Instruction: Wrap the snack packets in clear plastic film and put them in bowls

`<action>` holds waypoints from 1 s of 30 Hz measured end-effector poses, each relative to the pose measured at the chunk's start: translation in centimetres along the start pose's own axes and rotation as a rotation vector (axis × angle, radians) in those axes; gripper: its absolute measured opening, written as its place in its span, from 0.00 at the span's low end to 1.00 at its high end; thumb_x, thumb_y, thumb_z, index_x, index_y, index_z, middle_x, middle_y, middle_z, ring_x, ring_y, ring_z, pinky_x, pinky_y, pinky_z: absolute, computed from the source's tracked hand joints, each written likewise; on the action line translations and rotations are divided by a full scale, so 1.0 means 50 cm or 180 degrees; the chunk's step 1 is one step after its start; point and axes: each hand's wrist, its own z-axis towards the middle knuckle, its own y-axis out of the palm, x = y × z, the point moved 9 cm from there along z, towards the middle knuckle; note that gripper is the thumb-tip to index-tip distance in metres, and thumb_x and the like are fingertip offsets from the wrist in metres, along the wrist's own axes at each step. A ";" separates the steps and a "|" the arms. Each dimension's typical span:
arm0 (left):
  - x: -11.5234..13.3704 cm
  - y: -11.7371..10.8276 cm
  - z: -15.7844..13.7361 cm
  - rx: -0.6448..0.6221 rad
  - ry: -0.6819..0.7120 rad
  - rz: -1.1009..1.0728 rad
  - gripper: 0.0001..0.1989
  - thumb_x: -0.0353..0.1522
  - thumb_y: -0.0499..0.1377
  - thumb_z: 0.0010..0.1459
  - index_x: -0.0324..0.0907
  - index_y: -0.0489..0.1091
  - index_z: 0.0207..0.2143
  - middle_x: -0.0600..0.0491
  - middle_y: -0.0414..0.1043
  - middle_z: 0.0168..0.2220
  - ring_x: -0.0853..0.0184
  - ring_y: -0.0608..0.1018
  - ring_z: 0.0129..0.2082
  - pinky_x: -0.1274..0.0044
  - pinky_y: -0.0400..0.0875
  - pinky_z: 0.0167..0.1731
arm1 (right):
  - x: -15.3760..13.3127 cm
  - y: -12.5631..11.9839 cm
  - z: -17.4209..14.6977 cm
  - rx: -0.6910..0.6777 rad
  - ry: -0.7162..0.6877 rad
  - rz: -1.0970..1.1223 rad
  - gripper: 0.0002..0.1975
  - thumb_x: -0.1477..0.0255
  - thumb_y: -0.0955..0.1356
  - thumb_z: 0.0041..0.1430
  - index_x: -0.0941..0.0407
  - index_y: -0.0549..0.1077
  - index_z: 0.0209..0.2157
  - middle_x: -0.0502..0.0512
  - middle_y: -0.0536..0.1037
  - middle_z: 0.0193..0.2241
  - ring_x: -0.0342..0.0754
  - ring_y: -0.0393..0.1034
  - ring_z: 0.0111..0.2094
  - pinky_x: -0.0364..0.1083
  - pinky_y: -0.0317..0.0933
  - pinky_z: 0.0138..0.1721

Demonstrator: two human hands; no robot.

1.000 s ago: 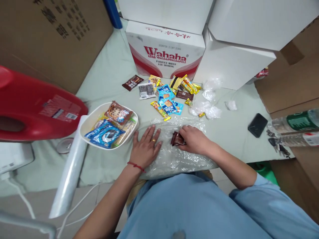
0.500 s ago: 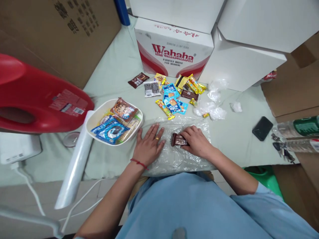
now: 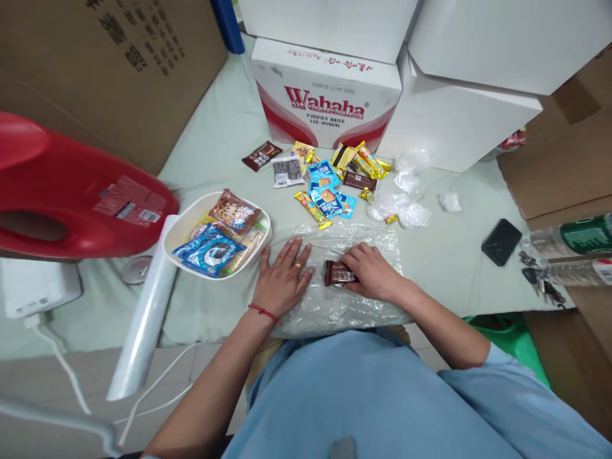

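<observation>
A sheet of clear plastic film [image 3: 329, 309] lies spread on the cloth-covered table in front of me. My right hand [image 3: 370, 273] is closed over the right end of a brown wrapped snack bar [image 3: 337, 273] resting on the film; the fingers hide part of it. Flat on the film's left side, my left hand [image 3: 282, 277] has its fingers stretched out and holds nothing. Just beyond that hand stands a white bowl [image 3: 168, 239] with blue, brown and yellow snack packets in it. Farther back, several wrapped snacks [image 3: 325, 191] lie in a loose pile.
A roll of plastic film [image 3: 143, 319] hangs over the table edge at left, beside a red jug [image 3: 86, 210]. Behind the snacks stands a Wahaba-style white and red carton [image 3: 329, 102]. Crumpled clear film [image 3: 399, 204], a black phone-like object [image 3: 502, 242], keys [image 3: 542, 284] and plastic bottles [image 3: 583, 239] lie rightward.
The view has shifted slightly, moving most things a little leftward in the picture. Both hands keep their places on the film, with the right one still on the brown bar.
</observation>
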 end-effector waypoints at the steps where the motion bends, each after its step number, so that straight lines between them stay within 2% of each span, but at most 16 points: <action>1: -0.002 0.001 0.000 -0.0019 0.0022 -0.0009 0.30 0.42 0.46 0.75 0.49 0.55 0.75 0.44 0.52 0.77 0.52 0.61 0.75 0.46 0.39 0.73 | 0.005 -0.003 -0.007 0.0089 -0.0023 0.0088 0.29 0.62 0.76 0.62 0.57 0.71 0.60 0.67 0.74 0.56 0.65 0.63 0.57 0.61 0.62 0.55; 3: -0.009 -0.001 -0.001 -0.0018 0.0052 -0.0068 0.31 0.42 0.44 0.75 0.47 0.52 0.76 0.42 0.51 0.77 0.53 0.61 0.75 0.46 0.41 0.73 | 0.018 -0.020 -0.035 0.0387 -0.0114 0.0314 0.32 0.59 0.75 0.63 0.56 0.68 0.64 0.67 0.73 0.60 0.65 0.64 0.58 0.62 0.62 0.57; 4: -0.013 -0.005 -0.004 0.0013 0.0062 -0.0124 0.31 0.42 0.44 0.75 0.46 0.50 0.77 0.42 0.50 0.77 0.53 0.61 0.75 0.47 0.43 0.73 | 0.026 -0.032 -0.058 0.0564 -0.0153 0.0436 0.29 0.58 0.74 0.66 0.55 0.69 0.63 0.66 0.74 0.59 0.64 0.65 0.57 0.61 0.63 0.56; 7: -0.023 -0.038 -0.026 0.0226 0.0137 -0.0372 0.34 0.39 0.47 0.73 0.45 0.46 0.78 0.41 0.49 0.78 0.53 0.57 0.77 0.52 0.51 0.73 | 0.046 -0.053 -0.152 0.0950 -0.0248 0.0725 0.11 0.63 0.67 0.72 0.51 0.76 0.49 0.61 0.79 0.42 0.58 0.70 0.44 0.57 0.67 0.47; 9: -0.014 -0.066 -0.056 0.0334 0.0415 -0.0568 0.35 0.35 0.50 0.70 0.47 0.48 0.77 0.44 0.53 0.77 0.54 0.57 0.77 0.54 0.54 0.73 | 0.050 -0.047 -0.220 0.1043 -0.0334 0.0832 0.07 0.66 0.66 0.72 0.49 0.77 0.43 0.58 0.78 0.34 0.57 0.70 0.39 0.56 0.67 0.41; 11: 0.009 -0.082 -0.097 0.0250 0.0902 -0.0749 0.35 0.30 0.51 0.65 0.51 0.56 0.74 0.47 0.60 0.74 0.55 0.61 0.75 0.54 0.54 0.74 | 0.045 -0.020 -0.275 0.1003 -0.0434 0.0861 0.06 0.67 0.69 0.69 0.48 0.77 0.45 0.58 0.79 0.37 0.57 0.72 0.40 0.57 0.69 0.42; 14: 0.041 -0.068 -0.161 -0.0163 0.1511 -0.0810 0.32 0.28 0.53 0.61 0.52 0.67 0.67 0.48 0.64 0.72 0.56 0.64 0.74 0.53 0.52 0.75 | 0.042 0.039 -0.317 0.0875 -0.0382 0.0697 0.15 0.66 0.71 0.68 0.47 0.75 0.55 0.61 0.79 0.51 0.60 0.74 0.51 0.61 0.71 0.51; 17: 0.047 -0.036 -0.193 -0.0371 0.1658 -0.0642 0.23 0.28 0.56 0.64 0.49 0.74 0.60 0.48 0.67 0.71 0.57 0.66 0.72 0.56 0.52 0.75 | 0.054 0.076 -0.315 0.0914 -0.0238 0.0592 0.13 0.69 0.69 0.70 0.50 0.76 0.54 0.63 0.79 0.52 0.60 0.73 0.54 0.61 0.70 0.53; 20: 0.041 -0.029 -0.187 -0.0255 0.1545 -0.0637 0.14 0.32 0.57 0.69 0.49 0.78 0.52 0.48 0.73 0.66 0.59 0.72 0.69 0.58 0.55 0.73 | 0.061 0.072 -0.289 0.0895 -0.0334 0.0791 0.07 0.70 0.67 0.72 0.52 0.79 0.46 0.60 0.81 0.45 0.56 0.74 0.46 0.58 0.69 0.48; 24: 0.031 -0.056 -0.141 -0.0133 0.1142 -0.1120 0.13 0.33 0.53 0.73 0.48 0.79 0.46 0.50 0.83 0.55 0.63 0.80 0.58 0.64 0.66 0.66 | 0.064 0.022 -0.249 0.0586 -0.0572 0.1446 0.12 0.67 0.64 0.75 0.53 0.78 0.40 0.57 0.81 0.36 0.51 0.73 0.39 0.52 0.69 0.44; 27: 0.005 -0.073 -0.090 0.0004 0.0412 -0.1555 0.17 0.38 0.50 0.74 0.45 0.78 0.42 0.50 0.85 0.44 0.64 0.84 0.46 0.71 0.75 0.52 | 0.095 -0.019 -0.216 0.0611 -0.0341 0.1937 0.15 0.61 0.64 0.76 0.53 0.78 0.40 0.55 0.80 0.33 0.49 0.74 0.36 0.48 0.68 0.41; 30: -0.032 -0.069 -0.042 0.0220 -0.0454 -0.1587 0.22 0.42 0.49 0.73 0.43 0.76 0.33 0.52 0.80 0.28 0.65 0.80 0.30 0.73 0.75 0.34 | 0.159 -0.032 -0.174 0.0812 0.0244 0.2165 0.18 0.55 0.65 0.73 0.54 0.77 0.39 0.52 0.78 0.30 0.47 0.72 0.31 0.45 0.66 0.35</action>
